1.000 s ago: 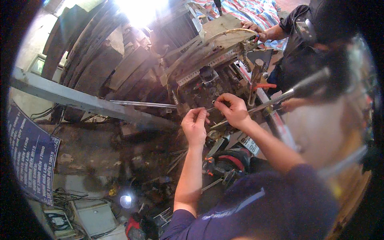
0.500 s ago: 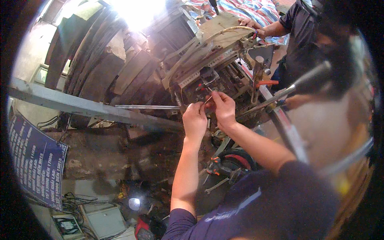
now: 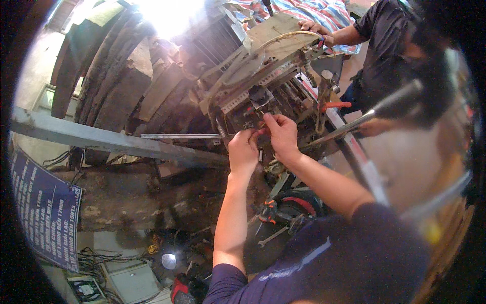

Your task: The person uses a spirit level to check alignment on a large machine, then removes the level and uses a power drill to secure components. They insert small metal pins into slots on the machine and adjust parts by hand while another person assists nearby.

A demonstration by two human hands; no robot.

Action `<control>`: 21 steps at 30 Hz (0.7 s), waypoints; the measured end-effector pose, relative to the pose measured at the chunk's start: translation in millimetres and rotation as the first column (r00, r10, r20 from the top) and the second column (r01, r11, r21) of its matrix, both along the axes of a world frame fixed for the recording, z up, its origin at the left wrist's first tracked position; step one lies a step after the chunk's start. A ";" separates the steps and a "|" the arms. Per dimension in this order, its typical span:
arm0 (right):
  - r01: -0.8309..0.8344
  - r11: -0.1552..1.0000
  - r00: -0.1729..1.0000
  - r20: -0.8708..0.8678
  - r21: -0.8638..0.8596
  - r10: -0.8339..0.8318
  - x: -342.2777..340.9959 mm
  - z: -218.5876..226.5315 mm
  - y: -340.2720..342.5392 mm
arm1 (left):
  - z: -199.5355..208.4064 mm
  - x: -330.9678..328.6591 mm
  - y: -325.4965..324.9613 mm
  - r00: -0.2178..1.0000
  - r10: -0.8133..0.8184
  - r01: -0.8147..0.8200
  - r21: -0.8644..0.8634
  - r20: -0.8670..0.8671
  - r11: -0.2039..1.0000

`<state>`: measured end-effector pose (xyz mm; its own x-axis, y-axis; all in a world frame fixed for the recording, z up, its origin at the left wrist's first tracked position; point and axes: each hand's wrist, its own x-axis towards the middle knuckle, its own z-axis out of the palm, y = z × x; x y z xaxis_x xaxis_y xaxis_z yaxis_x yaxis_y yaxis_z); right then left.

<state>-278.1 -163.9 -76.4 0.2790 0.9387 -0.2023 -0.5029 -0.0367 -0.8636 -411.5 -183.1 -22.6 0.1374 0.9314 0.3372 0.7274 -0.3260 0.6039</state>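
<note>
Both of my hands work close together in front of an opened, dirty machine housing. My left hand is closed in a pinch, its fingertips turned toward the other hand. Beside it, my right hand is also pinched shut. Something small and thin seems to lie between the fingertips, but the fingers cover most of it and I cannot make out its kind. Just beyond the fingers sits a black block inside the housing, next to a pale slotted strip.
A co-worker's hand rests at the machine's far end. An orange-handled lever and a metal bar stand right. Below lie an orange-and-black hand tool and a wrench. A grey beam crosses left, before stacked timber.
The whole view has shifted slightly. My hands stay pinched together at nearly the same place, the fingers turned a little. The co-worker's hand remains on the machine.
</note>
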 end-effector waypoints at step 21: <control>0.162 0.984 0.909 0.378 0.072 -0.177 -5.3 -0.6 12.1 | -11.0 9.3 7.5 0.998 0.061 -0.058 -0.087 0.029 0.995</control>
<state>-283.5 -151.7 -77.0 0.4836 0.8752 -0.0140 -0.1311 0.0566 -0.9898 -402.2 -175.6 -33.6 0.0714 0.9632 0.2591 0.7244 -0.2286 0.6504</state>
